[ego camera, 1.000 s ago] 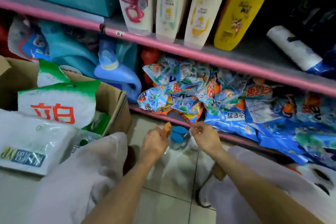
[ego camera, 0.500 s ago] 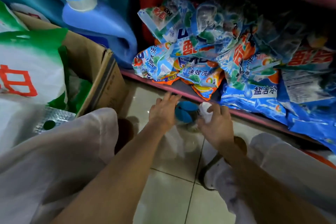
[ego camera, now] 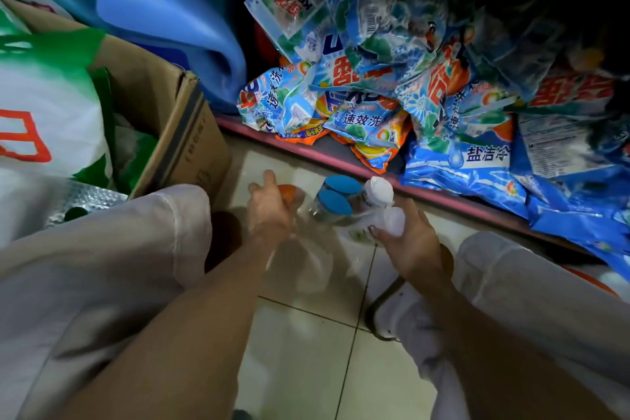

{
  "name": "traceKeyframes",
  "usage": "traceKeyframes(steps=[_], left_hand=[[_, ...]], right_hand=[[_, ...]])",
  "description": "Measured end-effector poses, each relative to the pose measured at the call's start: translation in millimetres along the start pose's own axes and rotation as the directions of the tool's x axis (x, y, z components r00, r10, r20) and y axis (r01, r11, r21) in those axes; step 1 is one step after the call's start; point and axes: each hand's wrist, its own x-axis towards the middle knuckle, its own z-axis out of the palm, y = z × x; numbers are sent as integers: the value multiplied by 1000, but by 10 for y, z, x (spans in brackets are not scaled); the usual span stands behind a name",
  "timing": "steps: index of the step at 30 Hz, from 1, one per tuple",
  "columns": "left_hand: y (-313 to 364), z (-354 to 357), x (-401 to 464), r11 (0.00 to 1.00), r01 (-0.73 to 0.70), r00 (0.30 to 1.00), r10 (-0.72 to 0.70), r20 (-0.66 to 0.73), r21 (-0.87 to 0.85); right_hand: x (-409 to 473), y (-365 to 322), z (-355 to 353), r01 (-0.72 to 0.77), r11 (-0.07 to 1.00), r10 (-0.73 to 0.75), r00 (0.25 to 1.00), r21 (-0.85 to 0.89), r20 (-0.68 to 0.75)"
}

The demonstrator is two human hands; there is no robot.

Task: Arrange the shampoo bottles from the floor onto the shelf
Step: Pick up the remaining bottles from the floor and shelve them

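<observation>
The bottom shelf (ego camera: 341,160), with its pink edge, crosses the middle of the frame, heaped with detergent packets (ego camera: 392,78); a cardboard box (ego camera: 177,126) sits at left and a blue jug (ego camera: 170,20) at upper left. A second ago the view took in the upper shelf with its standing bottles; it has since dropped to the tiled floor (ego camera: 306,351). There, at centre, stands a cluster of small shampoo bottles (ego camera: 335,203) with blue, white and orange caps. The left hand (ego camera: 269,211), empty half a second ago, now curls round the orange-capped bottle (ego camera: 289,194). The right hand (ego camera: 405,242) has slid from the bottle tops to cradle the white-capped ones (ego camera: 385,211), fingers curled under them. The pickup looks to be under way; the lift to the shelf is not yet made.
</observation>
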Motion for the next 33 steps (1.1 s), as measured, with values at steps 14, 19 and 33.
traceKeyframes(steps=[14, 19, 33], left_hand=[[706, -1600, -1271, 967, -254, 940, 239, -242, -33], [1404, -2504, -1974, 819, -568, 756, 481, -444, -80], [2655, -3257, -2313, 503, -862, 435, 792, -428, 56]], right_hand=[[-967, -1060, -1956, 212, 967, -226, 969, -143, -96], [-1400, -1670, -3184, 332, 923, -380, 861, -192, -337], [-808, -2056, -4272, 300, 909, -410, 769, -289, -491]])
